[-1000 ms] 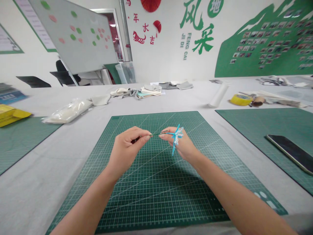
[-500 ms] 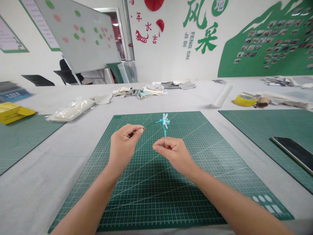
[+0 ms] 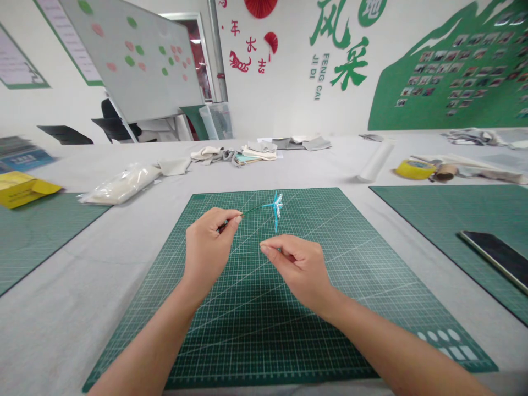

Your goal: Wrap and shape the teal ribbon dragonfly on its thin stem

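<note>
Right hand now sits just below the blue beaded flower, apart from it; half a second ago its fingers were up at the lowest blue petal, touching or nearly so. Meaning, as judged: the flower's weight is now borne by the left hand alone, with the petals free of the right fingers. Left grip: thumb and forefinger pinched on the thin green stem, which runs out toward the right to the flower head; a dark bit shows within the curled fingers, too hidden to name. Right grip: thumb and forefinger tips brought together, nothing visible between them; cannot tell whether a fine strand is there. Flower hangs in the air over the far part of the green cutting mat, pearly beads facing right, blue petals up and down. Against the earlier frame: flower seen more edge-on, lowest petal visible closer to its tip, left hand almost unmoved. Phone and yellow tape roll lie to the right, same places on the surroundings.
</note>
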A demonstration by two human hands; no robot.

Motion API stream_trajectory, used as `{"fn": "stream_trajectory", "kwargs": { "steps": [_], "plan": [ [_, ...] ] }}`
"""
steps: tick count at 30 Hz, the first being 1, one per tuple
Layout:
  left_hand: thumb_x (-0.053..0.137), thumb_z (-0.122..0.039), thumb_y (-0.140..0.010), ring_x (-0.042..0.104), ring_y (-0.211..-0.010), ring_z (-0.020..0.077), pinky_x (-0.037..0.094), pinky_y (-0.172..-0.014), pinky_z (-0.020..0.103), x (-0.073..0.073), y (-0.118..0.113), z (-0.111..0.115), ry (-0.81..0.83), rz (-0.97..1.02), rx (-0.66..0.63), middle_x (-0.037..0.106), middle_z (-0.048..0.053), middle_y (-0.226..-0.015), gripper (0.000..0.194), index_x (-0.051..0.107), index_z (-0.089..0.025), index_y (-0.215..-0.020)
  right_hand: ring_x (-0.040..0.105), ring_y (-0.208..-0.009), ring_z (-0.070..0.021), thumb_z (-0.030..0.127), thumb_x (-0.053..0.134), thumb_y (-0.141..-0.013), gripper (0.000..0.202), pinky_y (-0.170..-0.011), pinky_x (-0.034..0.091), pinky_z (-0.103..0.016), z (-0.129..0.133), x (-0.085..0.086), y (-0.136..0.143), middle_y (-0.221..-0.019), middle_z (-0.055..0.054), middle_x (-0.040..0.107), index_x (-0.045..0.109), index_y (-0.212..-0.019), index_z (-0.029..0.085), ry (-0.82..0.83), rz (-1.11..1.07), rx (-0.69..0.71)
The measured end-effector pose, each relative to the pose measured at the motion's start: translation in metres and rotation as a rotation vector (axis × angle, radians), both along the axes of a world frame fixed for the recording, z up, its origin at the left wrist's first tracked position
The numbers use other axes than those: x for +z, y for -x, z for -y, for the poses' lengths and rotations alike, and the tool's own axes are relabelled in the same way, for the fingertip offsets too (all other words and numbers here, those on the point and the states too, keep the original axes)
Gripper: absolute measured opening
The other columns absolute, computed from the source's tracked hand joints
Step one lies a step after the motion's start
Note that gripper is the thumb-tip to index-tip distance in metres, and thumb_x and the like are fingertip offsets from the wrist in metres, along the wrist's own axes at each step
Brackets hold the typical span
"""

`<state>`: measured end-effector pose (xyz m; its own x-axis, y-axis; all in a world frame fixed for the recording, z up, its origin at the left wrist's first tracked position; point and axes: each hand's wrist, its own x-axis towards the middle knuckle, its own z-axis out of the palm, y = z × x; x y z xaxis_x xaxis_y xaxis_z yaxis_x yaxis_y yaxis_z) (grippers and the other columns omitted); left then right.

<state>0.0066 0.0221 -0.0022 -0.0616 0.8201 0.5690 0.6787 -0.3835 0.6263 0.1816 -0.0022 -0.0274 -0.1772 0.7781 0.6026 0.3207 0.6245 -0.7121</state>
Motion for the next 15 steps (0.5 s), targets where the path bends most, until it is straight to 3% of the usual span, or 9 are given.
{"fn": "stream_trajectory", "kwargs": {
  "steps": [15],
  "plan": [
    [0.050, -0.025, -0.093, 0.065, -0.089, 0.0172, 0.047, -0.074, 0.030, -0.0058, -0.0058, 0.0063, -0.053, -0.338, 0.002, 0.072, 0.000, -0.094, 0.022, 0.072, -0.024, -0.095, 0.063, -0.063, -0.0097, 0.015, 0.058, -0.088, 0.013, -0.060, 0.049, -0.022, -0.0005, 0.0096, -0.0091, -0.073, 0.003, 0.071, 0.069, -0.086, 0.021, -0.186, 0.035, -0.091]
  ]
}}
